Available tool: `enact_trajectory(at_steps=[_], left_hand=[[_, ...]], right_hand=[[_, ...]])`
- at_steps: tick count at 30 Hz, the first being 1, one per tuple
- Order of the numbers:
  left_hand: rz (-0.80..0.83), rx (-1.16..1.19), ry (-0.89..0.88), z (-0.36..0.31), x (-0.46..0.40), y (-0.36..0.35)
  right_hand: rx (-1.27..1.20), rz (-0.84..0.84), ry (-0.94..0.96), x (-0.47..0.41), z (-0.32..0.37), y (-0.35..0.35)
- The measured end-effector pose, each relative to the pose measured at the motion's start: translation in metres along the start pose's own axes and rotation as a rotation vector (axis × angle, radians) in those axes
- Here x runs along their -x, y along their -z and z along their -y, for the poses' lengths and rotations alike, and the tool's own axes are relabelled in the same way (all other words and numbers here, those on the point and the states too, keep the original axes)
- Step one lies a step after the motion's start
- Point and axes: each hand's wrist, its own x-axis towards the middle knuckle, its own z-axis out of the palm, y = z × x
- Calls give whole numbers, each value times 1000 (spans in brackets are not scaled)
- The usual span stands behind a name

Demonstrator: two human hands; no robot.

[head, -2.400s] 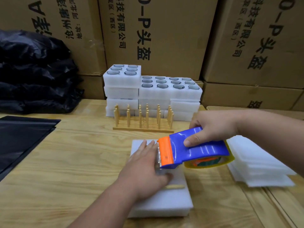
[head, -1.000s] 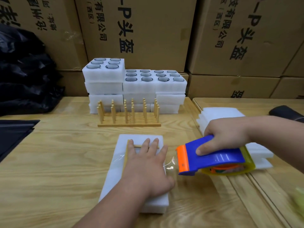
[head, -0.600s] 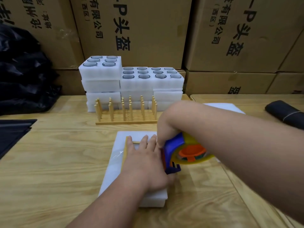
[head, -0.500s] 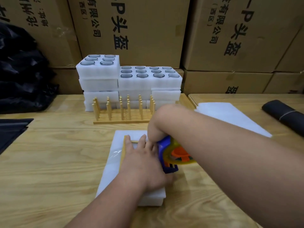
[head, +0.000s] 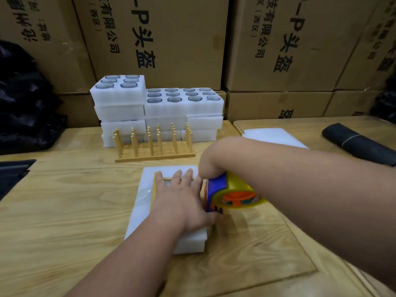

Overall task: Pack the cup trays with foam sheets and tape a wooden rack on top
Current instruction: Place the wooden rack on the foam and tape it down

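The left hand point(head: 182, 200) lay flat, fingers straight, pressing a wooden rack point(head: 154, 190) onto the white foam pack point(head: 141, 211) beneath it; clear tape point(head: 143, 195) crossed the foam just left of its thumb. Beyond its fingertips stood another rack point(head: 154, 144) before stacked cup trays point(head: 158, 108). Touching its right edge, the tape dispenser point(head: 227, 194) was gripped from above by the right hand point(head: 212, 159), fingers curled round it. Farther right lay foam sheets point(head: 274, 138).
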Motion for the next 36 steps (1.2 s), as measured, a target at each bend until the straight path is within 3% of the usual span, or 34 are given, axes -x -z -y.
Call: enact_trajectory(at_steps=[4,6,12,17,22,25,28,30,32,34,36], left_hand=[[14,-7,4,2,-1,-2],[12,6,13,2,0,-3],[6,14,15,2,0,-5],[-1,13,2,2,0,-5],[14,31,-1,4,-1,-5],[34,63,-2,5,0,-2],[-9,322,-36,9,3,11],[-172,686,-56,19,9,23],[-411,907,-48,37,23,31],[-561,1085,14,61,36,28],[-585,1313,119,82,47,17]], right_hand=[[-55,-10,-146,22,-41,10],[-197,-45,-221,31,-56,11],[-513,-327,-297,25,-43,-11],[-498,-503,-377,-5,-8,-65],[-428,-665,-328,-16,11,-135],[-473,-643,-353,-18,12,-141],[-651,-671,-353,-11,8,-133],[-848,-921,-323,4,15,-137],[-1134,-1127,-174,27,37,-145],[-1393,-1124,46,44,63,-156],[-1618,-996,199,52,78,-162]])
